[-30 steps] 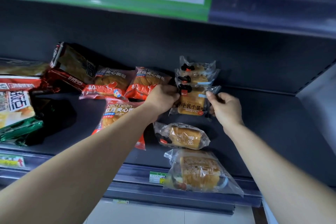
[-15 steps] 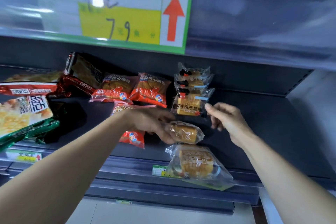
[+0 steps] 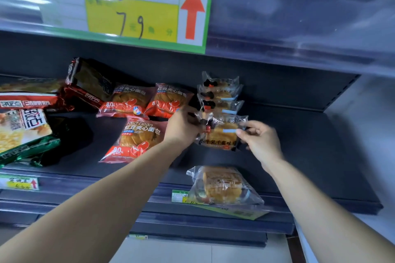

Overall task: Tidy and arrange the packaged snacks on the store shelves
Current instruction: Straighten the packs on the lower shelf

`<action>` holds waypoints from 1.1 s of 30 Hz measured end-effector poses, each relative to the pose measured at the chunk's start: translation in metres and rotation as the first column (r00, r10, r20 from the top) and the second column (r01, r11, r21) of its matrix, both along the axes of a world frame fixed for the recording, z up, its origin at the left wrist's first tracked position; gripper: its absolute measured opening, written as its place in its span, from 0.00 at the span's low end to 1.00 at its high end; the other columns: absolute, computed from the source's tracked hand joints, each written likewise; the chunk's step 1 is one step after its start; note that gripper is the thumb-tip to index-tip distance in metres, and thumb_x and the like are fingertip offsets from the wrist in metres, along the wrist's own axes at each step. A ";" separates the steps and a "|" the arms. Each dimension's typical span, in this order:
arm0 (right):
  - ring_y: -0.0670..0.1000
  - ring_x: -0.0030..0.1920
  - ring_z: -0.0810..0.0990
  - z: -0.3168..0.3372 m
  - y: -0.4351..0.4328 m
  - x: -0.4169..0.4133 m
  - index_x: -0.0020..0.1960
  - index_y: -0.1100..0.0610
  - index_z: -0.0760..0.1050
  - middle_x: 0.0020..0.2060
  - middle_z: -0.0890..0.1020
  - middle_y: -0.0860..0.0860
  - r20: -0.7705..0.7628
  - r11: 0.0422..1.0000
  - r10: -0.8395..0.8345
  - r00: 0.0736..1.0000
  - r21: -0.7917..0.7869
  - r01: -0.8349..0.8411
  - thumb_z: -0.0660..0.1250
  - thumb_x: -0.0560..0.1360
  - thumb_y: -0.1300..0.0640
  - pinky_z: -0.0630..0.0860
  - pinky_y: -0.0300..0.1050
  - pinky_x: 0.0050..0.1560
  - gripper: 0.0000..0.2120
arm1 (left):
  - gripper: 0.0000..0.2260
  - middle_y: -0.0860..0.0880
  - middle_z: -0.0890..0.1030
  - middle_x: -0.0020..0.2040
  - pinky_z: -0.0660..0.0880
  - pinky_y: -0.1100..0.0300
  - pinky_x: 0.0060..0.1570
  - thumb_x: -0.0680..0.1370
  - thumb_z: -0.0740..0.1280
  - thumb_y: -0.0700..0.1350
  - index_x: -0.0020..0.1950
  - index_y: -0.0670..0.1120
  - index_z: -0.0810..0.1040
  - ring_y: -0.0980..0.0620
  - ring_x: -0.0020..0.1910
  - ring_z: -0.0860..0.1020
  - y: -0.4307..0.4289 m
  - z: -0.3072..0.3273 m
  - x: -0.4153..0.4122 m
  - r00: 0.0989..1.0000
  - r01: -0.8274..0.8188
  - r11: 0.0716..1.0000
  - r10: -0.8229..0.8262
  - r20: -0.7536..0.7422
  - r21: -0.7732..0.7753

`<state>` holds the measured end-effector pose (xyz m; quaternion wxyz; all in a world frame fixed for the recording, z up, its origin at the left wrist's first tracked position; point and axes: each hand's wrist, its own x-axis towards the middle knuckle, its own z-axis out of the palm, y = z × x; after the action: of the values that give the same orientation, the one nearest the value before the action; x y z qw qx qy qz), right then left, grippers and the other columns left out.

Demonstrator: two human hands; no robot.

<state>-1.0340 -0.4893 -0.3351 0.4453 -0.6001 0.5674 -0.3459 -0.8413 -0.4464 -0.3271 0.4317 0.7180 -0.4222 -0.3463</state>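
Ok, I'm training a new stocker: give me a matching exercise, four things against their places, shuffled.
Things: 1 price sign; 2 toast pack; 3 clear bread pack; 4 green-edged bag.
Places: a at the front edge of the shelf; b far left of the shelf; c on the rail above; d between left hand and right hand.
Pairs: 1-c, 2-d, 3-a, 4-b.

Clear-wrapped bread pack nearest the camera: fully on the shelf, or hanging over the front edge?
Hanging over: the clear-wrapped bread pack extends past the dark shelf edge, covering part of a green price label.
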 end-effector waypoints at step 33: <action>0.57 0.51 0.82 0.008 0.051 -0.027 0.60 0.57 0.76 0.50 0.84 0.57 0.334 0.857 0.012 0.942 0.482 -0.181 0.63 0.73 0.40 0.78 0.51 0.52 0.24 | 0.16 0.40 0.78 0.53 0.71 0.56 0.49 0.83 0.51 0.47 0.59 0.44 0.75 0.41 0.56 0.75 0.057 -0.012 -0.009 0.835 0.249 0.873 -0.413 0.364 0.419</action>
<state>-1.0610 -0.4379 -0.3269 0.6899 -0.4261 0.5271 -0.2544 -0.8508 -0.3895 -0.3389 0.1201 0.7577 -0.5592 -0.3144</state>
